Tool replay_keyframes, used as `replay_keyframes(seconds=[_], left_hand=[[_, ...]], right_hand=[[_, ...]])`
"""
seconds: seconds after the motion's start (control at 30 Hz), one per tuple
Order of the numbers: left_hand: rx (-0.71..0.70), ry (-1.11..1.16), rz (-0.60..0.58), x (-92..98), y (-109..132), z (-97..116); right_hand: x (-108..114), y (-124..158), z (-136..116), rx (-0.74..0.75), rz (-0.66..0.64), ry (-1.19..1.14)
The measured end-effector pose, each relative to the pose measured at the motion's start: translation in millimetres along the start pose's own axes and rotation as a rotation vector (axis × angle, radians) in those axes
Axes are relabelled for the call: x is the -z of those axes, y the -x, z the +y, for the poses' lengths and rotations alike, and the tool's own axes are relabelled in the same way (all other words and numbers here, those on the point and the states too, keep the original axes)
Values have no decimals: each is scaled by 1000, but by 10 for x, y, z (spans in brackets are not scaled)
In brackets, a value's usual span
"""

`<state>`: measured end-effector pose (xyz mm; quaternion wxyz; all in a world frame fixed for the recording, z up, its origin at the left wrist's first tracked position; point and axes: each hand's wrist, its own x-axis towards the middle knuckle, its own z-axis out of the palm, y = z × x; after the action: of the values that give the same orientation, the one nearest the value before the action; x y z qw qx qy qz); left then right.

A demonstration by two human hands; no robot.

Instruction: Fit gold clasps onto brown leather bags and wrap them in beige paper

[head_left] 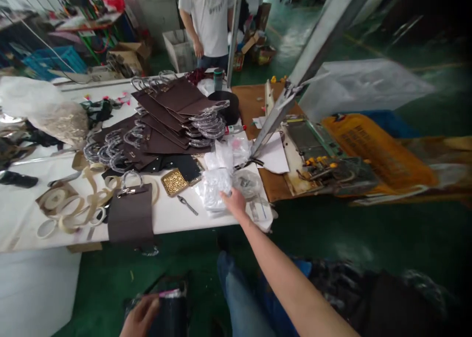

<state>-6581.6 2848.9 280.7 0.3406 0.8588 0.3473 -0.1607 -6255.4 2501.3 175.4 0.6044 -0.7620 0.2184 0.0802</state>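
My right hand (235,203) reaches across to a stack of clear plastic bags (216,187) near the table's front right corner. Its thumb and fingers pinch the top of the stack. Low in the view, my left hand (142,315) is off the table with its fingers curled together. Beside its fingertips is a black object with a pinkish strip (171,294); whether the hand holds anything is hidden. A dark brown bag panel (131,214) with a handle overhangs the front edge. Between it and the plastic bags lie a box of gold rivets (174,182) and a small metal tool (188,205).
Brown panels with wrapped handles (173,106) are piled at mid-table. Tape rolls (55,199) lie at left. A slanted metal post (295,81) rises beside the plastic bags. A machine (324,165) stands at right. A person (210,22) stands behind the table.
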Motion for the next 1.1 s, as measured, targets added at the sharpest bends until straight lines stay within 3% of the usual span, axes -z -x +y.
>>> replay_keyframes(seconds=[0.07,0.13,0.2,0.33,0.43,0.53,0.63,0.7,0.77,0.8,0.87,0.93,1.0,1.1], left_hand=[[-104,124,-171,-215,-586,493],[-244,224,-223,-424,-1107,1084],[-377,283,-267,-601,-1519,1731],[-518,378,-280,-852,-2078,2838],[-562,372,-243,-998,-2371,3301],[-618,346,-232,-1092,-2569,3490],[-555,375,-268,-1064,-2712,3515],[-443,417,-436,-973,-2804,3506],[-371,432,-621,-861,-2888,3518],[-374,423,-649,-809,-2921,3534],[-480,387,-560,-733,-2963,3583],[-672,334,-452,-696,-2971,3637],[-857,270,-430,-689,-2950,3691],[-986,157,-427,-713,-2871,3806]], right_hand=[[-136,-231,10,88,141,256],[-225,-394,-3,129,208,448],[-277,-532,-56,110,195,493],[-305,-737,-266,125,145,492],[-291,-715,-502,148,116,487],[-350,-480,-799,285,84,435],[-595,-218,-1092,475,127,338],[-814,-160,-1241,468,232,311],[-988,-214,-1335,369,307,304],[-1038,-270,-1364,311,314,293],[-1061,-409,-1406,206,285,225],[-1003,-545,-1461,121,246,76],[-913,-650,-1549,54,213,-106],[-799,-719,-1729,7,202,-216]])
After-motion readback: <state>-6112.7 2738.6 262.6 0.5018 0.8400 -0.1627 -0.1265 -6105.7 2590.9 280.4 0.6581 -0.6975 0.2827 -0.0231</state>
